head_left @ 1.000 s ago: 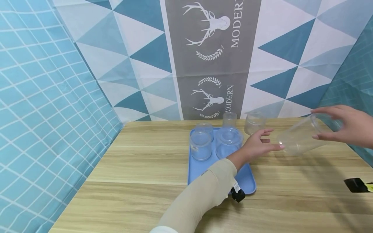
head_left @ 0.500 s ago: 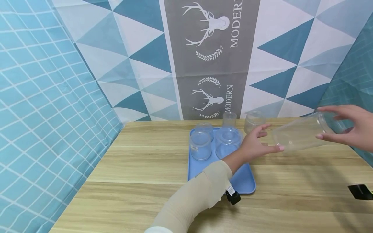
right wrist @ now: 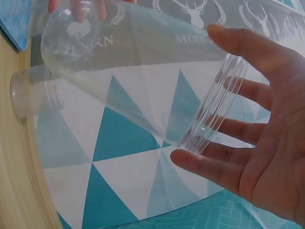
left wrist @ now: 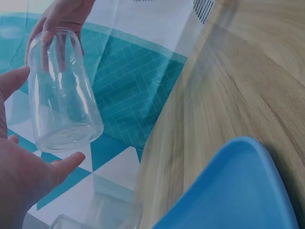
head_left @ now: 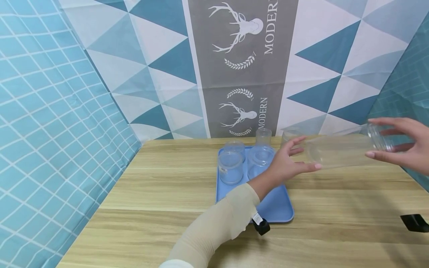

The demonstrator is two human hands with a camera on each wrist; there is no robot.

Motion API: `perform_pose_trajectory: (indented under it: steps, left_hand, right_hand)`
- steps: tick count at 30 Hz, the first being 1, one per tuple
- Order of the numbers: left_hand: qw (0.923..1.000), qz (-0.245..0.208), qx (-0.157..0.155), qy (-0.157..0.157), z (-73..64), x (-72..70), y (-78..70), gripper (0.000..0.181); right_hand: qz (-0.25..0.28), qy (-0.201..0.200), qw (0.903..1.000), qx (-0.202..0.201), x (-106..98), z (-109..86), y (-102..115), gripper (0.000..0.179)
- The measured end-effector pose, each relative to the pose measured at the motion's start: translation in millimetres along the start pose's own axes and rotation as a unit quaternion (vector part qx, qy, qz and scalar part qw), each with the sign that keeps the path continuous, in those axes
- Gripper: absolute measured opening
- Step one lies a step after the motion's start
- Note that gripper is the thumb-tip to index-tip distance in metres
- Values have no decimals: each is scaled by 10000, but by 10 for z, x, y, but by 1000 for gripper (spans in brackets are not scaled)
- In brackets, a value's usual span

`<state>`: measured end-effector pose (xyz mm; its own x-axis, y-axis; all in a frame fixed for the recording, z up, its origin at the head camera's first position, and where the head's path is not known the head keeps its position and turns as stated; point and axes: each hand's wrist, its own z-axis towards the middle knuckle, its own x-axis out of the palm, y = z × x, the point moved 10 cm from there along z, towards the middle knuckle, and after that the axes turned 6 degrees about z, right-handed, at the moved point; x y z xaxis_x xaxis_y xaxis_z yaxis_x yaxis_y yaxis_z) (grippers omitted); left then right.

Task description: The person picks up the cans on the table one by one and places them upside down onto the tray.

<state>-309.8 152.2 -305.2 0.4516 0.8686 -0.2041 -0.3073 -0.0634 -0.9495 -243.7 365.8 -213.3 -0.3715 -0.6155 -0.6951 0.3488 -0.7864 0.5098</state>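
Observation:
A tall clear jar (head_left: 342, 149) is held in the air, lying nearly on its side. My right hand (head_left: 405, 143) grips its wide ridged end (right wrist: 214, 105), with thumb and fingers spread around the rim. At the jar's base is my left hand (head_left: 285, 160), its thumb and fingers spread apart and fairly straight. In the left wrist view the thumb of this hand (left wrist: 28, 167) lies close to the base; whether it touches is hard to tell. Nothing shows inside the jar. Below the left forearm sits a blue tray (head_left: 278, 208) carrying clear jars.
On the tray stand a jar with a small label (head_left: 231, 171), a wider jar (head_left: 258, 162) partly behind my left hand, and another jar (head_left: 235, 146). A small narrow jar (head_left: 263, 137) is at the back. Another clear jar (right wrist: 35, 90) stands right of the tray on the wooden table (head_left: 161, 186).
The jar has tipped from a slant to nearly level, its ridged end rising. My left hand has shifted slightly left along with the base; the right hand has moved slightly right.

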Motion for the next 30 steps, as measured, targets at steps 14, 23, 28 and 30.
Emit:
perform_pose_trajectory:
  steps: [14,23,28,30]
  left_hand:
    - [9886,-1448,-122,406,-63,-218,-79,71]
    - [9633,-2530,-271,852,-118,-334,-83,69]
    - [9483,-2972,-162,1104,-180,-384,-100,66]
    - [9413,-3180,-162,1119,-191,-404,-98,66]
  right_hand:
    - [329,-117,9990,-278,-2,-37,158,85]
    - [267,-105,9933,-1120,12,-25,679,93]
    - [196,-62,9871,-1585,32,-31,908,97]
    - [206,-29,9849,-1716,42,-34,985,97]
